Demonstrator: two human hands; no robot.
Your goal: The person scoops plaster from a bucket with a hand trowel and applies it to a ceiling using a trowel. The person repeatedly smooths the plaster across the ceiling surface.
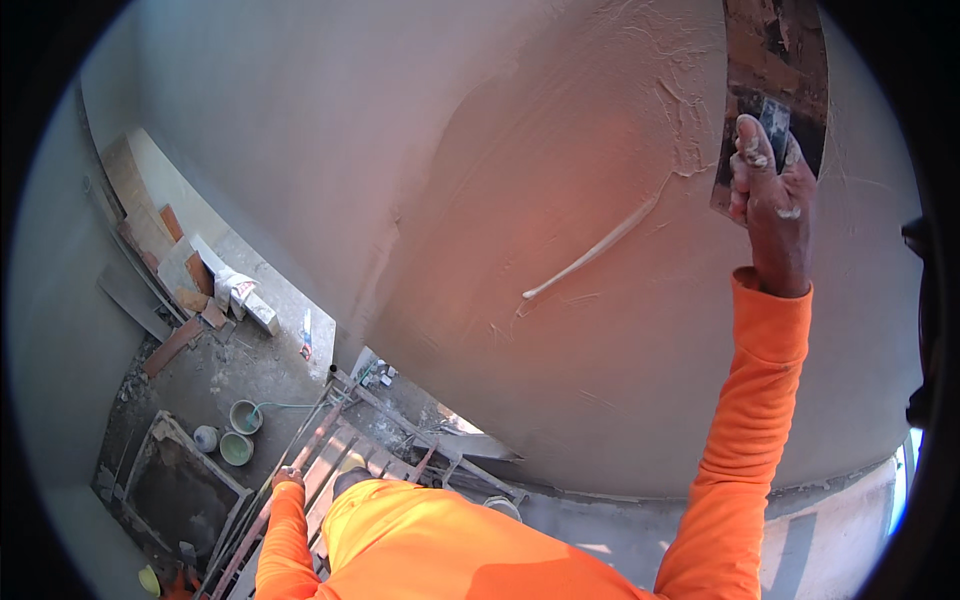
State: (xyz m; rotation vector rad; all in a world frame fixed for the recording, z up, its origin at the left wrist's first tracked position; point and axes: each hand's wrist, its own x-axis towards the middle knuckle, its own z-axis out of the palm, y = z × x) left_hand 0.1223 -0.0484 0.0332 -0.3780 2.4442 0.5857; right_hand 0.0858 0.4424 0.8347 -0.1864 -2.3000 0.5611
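Observation:
My right hand [782, 205], smeared with pale plaster, is raised high at the right and wrapped round the handle of a wide plastering trowel [775, 55]. The trowel's stained blade lies at or close against the plastered wall [450, 240]; the exact contact is hard to tell. To the left of the blade, a damp darker patch carries ridges and a long raised streak of plaster [600, 248]. Low at the left, my left hand [289, 477] is closed on a scaffold rail [318, 435], its fingers small and partly hidden.
Below me is the slatted scaffold platform [335, 455]. On the floor at left stand buckets [236, 448], a mortar trough [185, 490] and a heap of boards [185, 265]. A yellow helmet [148, 580] and orange clothing of another person show at lower left.

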